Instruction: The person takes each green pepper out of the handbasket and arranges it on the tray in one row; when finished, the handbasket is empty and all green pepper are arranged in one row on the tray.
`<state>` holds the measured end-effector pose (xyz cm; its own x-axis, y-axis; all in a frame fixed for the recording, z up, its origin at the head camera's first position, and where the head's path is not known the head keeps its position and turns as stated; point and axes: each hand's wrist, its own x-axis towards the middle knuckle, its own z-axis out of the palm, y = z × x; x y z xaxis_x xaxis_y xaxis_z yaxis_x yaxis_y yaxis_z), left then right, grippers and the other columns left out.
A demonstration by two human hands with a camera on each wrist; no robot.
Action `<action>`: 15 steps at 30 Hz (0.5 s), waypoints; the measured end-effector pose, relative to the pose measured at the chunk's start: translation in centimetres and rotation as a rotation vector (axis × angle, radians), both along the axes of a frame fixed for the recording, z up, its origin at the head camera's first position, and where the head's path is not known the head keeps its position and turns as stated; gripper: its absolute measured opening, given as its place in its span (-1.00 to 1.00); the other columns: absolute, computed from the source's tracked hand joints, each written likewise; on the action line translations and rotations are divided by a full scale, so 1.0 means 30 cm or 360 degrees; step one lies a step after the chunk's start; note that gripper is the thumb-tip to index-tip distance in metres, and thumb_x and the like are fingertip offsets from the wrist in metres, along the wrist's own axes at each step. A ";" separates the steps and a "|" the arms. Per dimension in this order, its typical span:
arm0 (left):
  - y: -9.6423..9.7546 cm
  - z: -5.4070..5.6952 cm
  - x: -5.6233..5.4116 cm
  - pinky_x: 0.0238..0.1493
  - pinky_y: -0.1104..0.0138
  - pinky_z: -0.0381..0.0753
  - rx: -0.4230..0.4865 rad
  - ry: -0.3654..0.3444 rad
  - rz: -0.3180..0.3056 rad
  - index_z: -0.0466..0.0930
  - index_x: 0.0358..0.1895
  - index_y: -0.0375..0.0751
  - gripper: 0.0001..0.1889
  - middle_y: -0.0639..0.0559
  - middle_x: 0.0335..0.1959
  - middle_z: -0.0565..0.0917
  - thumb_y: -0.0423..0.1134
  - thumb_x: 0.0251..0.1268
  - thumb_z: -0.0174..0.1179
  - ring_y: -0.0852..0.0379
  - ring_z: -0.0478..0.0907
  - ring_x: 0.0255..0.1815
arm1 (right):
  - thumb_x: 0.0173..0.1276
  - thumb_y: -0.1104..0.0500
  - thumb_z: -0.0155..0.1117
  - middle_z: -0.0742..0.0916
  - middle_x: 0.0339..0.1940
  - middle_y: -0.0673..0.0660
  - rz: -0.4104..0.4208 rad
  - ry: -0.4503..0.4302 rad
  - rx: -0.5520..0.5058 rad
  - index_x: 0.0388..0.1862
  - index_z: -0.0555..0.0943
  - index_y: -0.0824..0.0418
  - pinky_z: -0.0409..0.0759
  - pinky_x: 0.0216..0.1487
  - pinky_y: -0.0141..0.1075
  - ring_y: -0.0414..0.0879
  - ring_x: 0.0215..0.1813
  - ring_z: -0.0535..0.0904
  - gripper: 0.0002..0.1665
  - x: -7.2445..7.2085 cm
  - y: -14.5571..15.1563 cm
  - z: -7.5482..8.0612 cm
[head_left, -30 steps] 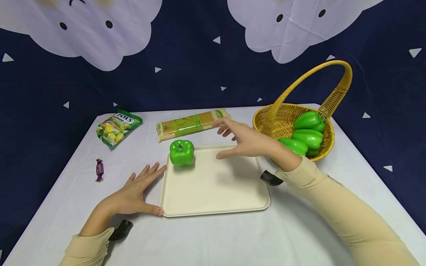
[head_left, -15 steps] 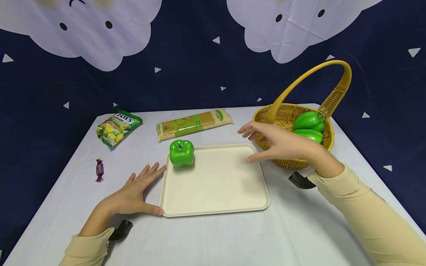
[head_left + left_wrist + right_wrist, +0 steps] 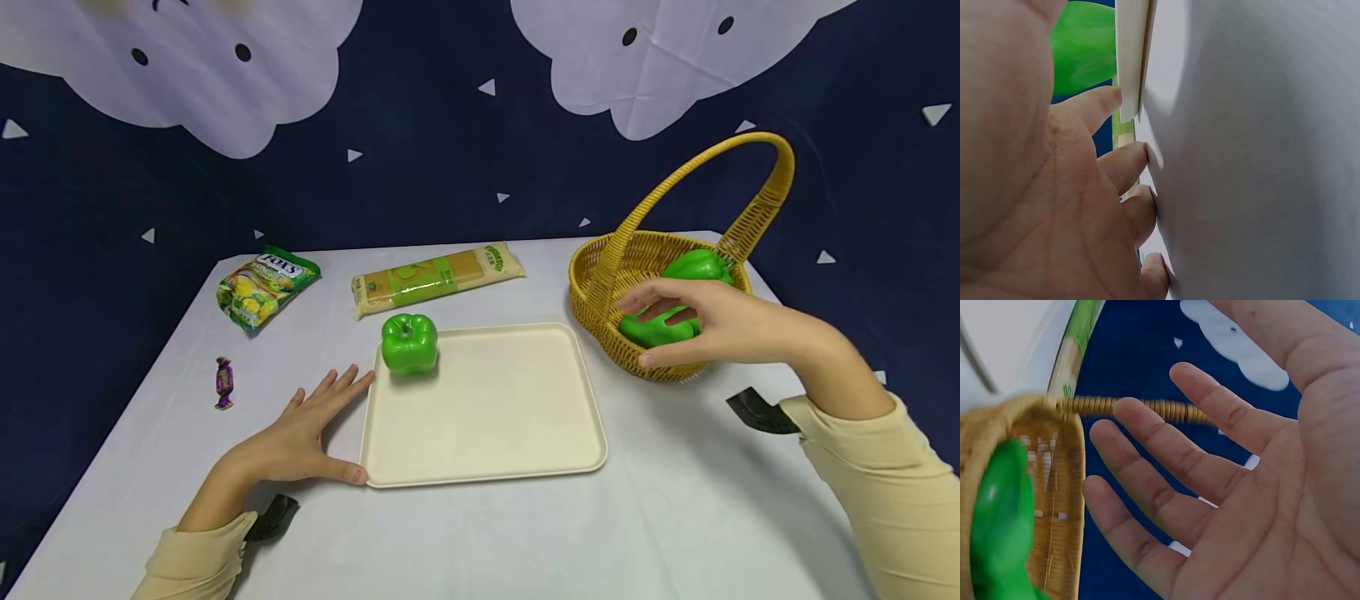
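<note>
My left hand (image 3: 296,437) lies with spread fingers at the left edge of a cream tray (image 3: 495,408); thumb and index tip are right at its rim. One green bell pepper (image 3: 409,344) stands on the tray's back left corner and shows again as a green pepper (image 3: 1084,47) in the left wrist view. My right hand (image 3: 712,321) hovers over the front of a yellow wicker basket (image 3: 588,279), fingers parted and holding nothing. Inside the basket lie green peppers (image 3: 656,329), partly hidden by that hand. The right wrist view shows a pepper (image 3: 1000,519) beside the open palm.
Behind the tray lies a long pack of noodles (image 3: 438,277). At the back left is a green FOX'S candy bag (image 3: 267,287), with a purple wrapped candy (image 3: 224,383) in front of it. The basket's tall handle (image 3: 705,158) arches upward. A dark blue cloth (image 3: 427,108) hangs behind the table.
My right hand has moved right, from above the tray to over the basket. The left hand, the tray and the pepper on it have stayed in place.
</note>
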<state>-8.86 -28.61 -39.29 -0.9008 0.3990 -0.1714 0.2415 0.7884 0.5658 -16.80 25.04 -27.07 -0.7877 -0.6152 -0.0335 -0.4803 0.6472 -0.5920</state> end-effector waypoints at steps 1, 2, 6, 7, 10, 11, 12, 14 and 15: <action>0.000 0.000 0.000 0.53 -0.63 -0.37 -0.0002 -0.0003 0.0004 0.01 0.78 0.15 0.43 -0.32 0.80 -0.05 0.33 -0.21 0.70 -0.54 -0.27 0.78 | 0.33 0.09 0.64 0.73 0.31 0.05 -0.0020 -0.0004 0.0007 0.37 0.60 0.05 0.75 0.18 -0.31 -0.21 0.22 0.68 -0.34 -0.002 0.013 0.000; 0.002 0.002 0.000 0.54 -0.62 -0.37 -0.0005 -0.0008 0.0009 0.01 0.78 0.15 0.43 -0.32 0.80 -0.05 0.33 -0.21 0.70 -0.54 -0.27 0.78 | 0.34 0.09 0.63 0.73 0.32 0.06 -0.0042 -0.0009 0.0017 0.38 0.59 0.06 0.74 0.18 -0.32 -0.19 0.22 0.68 -0.33 -0.006 0.024 0.000; 0.009 0.007 0.000 0.54 -0.61 -0.36 -0.0012 -0.0013 0.0018 0.03 0.78 0.11 0.42 -0.34 0.80 -0.04 0.30 -0.21 0.72 -0.55 -0.26 0.77 | 0.36 0.07 0.62 0.70 0.35 0.11 -0.0117 -0.0022 0.0088 0.42 0.55 0.09 0.74 0.17 -0.26 0.01 0.27 0.69 -0.30 -0.020 0.056 -0.003; 0.010 0.008 0.000 0.55 -0.61 -0.35 -0.0013 -0.0009 0.0016 0.03 0.78 0.10 0.42 -0.34 0.80 -0.04 0.28 -0.21 0.72 -0.55 -0.26 0.77 | 0.35 0.06 0.62 0.70 0.36 0.13 -0.0133 -0.0031 0.0102 0.43 0.55 0.10 0.74 0.18 -0.21 0.07 0.29 0.69 -0.28 -0.025 0.063 -0.006; 0.013 0.011 0.001 0.54 -0.62 -0.34 -0.0008 -0.0001 0.0005 0.03 0.78 0.08 0.42 -0.35 0.79 -0.03 0.27 -0.21 0.72 -0.56 -0.24 0.77 | 0.36 0.04 0.61 0.68 0.36 0.19 -0.0164 -0.0062 0.0144 0.44 0.52 0.14 0.74 0.21 -0.02 0.17 0.31 0.68 -0.26 -0.041 0.080 -0.014; 0.013 0.012 0.001 0.54 -0.62 -0.35 -0.0006 -0.0005 0.0006 0.03 0.78 0.09 0.42 -0.34 0.79 -0.03 0.27 -0.20 0.72 -0.56 -0.25 0.77 | 0.36 0.04 0.61 0.68 0.35 0.21 -0.0171 -0.0071 0.0155 0.44 0.52 0.15 0.73 0.22 0.04 0.19 0.30 0.68 -0.25 -0.046 0.085 -0.017; 0.013 0.013 0.001 0.54 -0.62 -0.35 -0.0003 -0.0008 0.0005 0.03 0.78 0.10 0.42 -0.34 0.80 -0.04 0.27 -0.20 0.72 -0.55 -0.26 0.77 | 0.36 0.03 0.62 0.68 0.35 0.23 -0.0181 -0.0083 0.0164 0.44 0.52 0.17 0.73 0.23 0.08 0.20 0.30 0.67 -0.25 -0.052 0.090 -0.020; 0.010 0.012 0.001 0.54 -0.62 -0.37 0.0003 -0.0013 0.0005 0.03 0.78 0.10 0.42 -0.33 0.80 -0.05 0.28 -0.20 0.72 -0.54 -0.27 0.78 | 0.35 0.02 0.63 0.68 0.32 0.25 -0.0201 -0.0092 0.0196 0.43 0.52 0.17 0.72 0.23 0.10 0.20 0.29 0.66 -0.24 -0.062 0.100 -0.025; 0.008 0.012 0.001 0.54 -0.62 -0.38 0.0005 -0.0013 0.0003 0.02 0.78 0.11 0.42 -0.33 0.80 -0.05 0.28 -0.20 0.72 -0.54 -0.28 0.78 | 0.34 0.01 0.63 0.68 0.30 0.25 -0.0210 -0.0090 0.0216 0.42 0.53 0.17 0.73 0.22 0.06 0.19 0.28 0.66 -0.24 -0.067 0.104 -0.027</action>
